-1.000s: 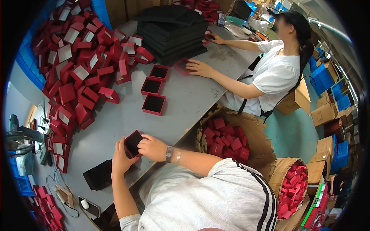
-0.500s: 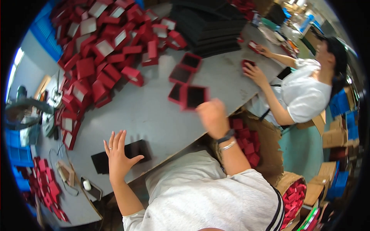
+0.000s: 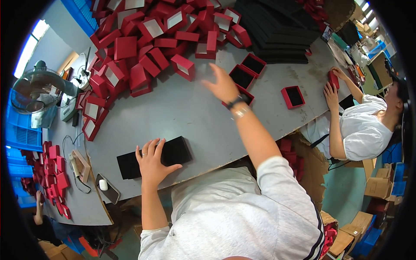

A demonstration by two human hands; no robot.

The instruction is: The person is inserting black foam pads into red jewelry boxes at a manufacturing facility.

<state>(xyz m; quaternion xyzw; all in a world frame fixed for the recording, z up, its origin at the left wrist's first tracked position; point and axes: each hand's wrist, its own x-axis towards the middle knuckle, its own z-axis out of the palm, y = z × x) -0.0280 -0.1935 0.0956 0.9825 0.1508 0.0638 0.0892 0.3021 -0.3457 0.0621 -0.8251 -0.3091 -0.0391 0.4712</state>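
Left hand (image 3: 154, 164), lower centre-left: back of hand up, fingers spread, thumb stretched out to the right. It lies across two dark pieces, a black block (image 3: 177, 150) to its right and a second black piece (image 3: 128, 166) to its left. The fingers cover where the two meet, so whether they touch cannot be told; nor can fingertip pressure.

Right hand (image 3: 222, 86), upper centre: thumb and fingers wide apart, nothing seen between them, slightly blurred; palm turned away. Its fingertips are near, but apart from, a red box (image 3: 183, 67) with a pale inside, at the lower edge of a pile of red boxes (image 3: 164, 42). The pile is cut off by the top of the view; boxes deep in it cannot be counted.

Right of that hand, three red boxes with dark insides stand in a diagonal row; the lowest box (image 3: 248, 92) is partly covered by the wrist. A fourth red box (image 3: 285, 99), also dark inside, sits apart, right of centre on the grey table (image 3: 190, 112).

Upper right: stack of black sheets (image 3: 277, 32), top cut off. Right edge: a co-worker (image 3: 364, 130), head partly lost in the dark rim, both hands at a small red item (image 3: 333, 79); grip unclear. Red boxes (image 3: 290, 158) below the table edge are largely hidden by the right sleeve. Lower left: another person's forearm (image 3: 39, 208), mostly out of view.
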